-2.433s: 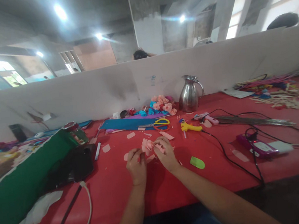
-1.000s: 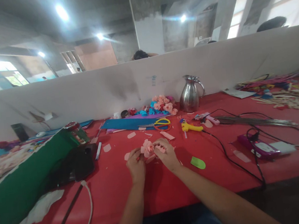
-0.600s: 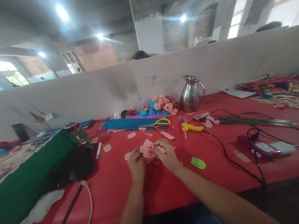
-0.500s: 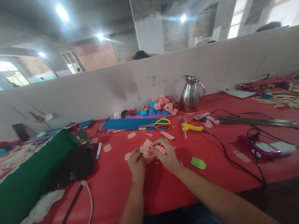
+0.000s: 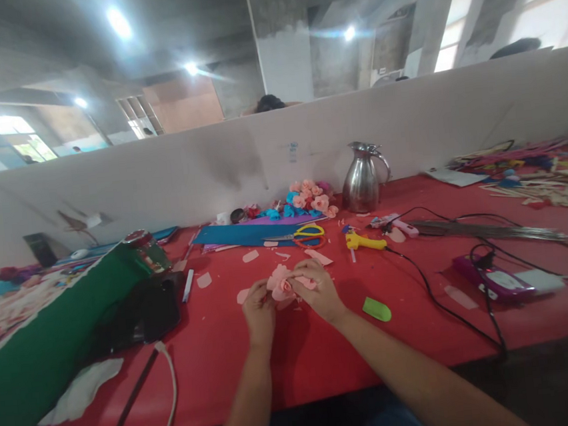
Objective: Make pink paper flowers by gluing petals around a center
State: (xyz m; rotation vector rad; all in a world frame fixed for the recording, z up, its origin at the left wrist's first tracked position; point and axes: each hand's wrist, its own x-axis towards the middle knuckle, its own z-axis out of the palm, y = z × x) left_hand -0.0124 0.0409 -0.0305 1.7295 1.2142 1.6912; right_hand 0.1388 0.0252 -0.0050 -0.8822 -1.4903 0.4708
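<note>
Between my hands, just above the red table (image 5: 318,364), is a pink paper flower (image 5: 279,286) with a curled centre and spread petals. My left hand (image 5: 260,309) is closed at the flower's left side, its fingertips under the outer petals. From the right, my right hand (image 5: 320,291) pinches a petal near the centre between thumb and forefinger. Loose pink paper pieces (image 5: 203,280) lie around, some partly hidden beneath my hands. Beyond them, scissors with yellow and red handles (image 5: 308,232) rest on blue paper sheets (image 5: 236,234).
To the right are a yellow glue gun (image 5: 364,242), its black cord, a green paper petal (image 5: 376,309) and a purple power box (image 5: 494,280). A steel jug (image 5: 361,182) stands by the partition beside finished flowers (image 5: 307,197). A green box (image 5: 74,333) and black tray are left.
The flower has turned and tipped slightly between my hands. My right fingers have shifted a little on the petals; my left hand stays in nearly the same place.
</note>
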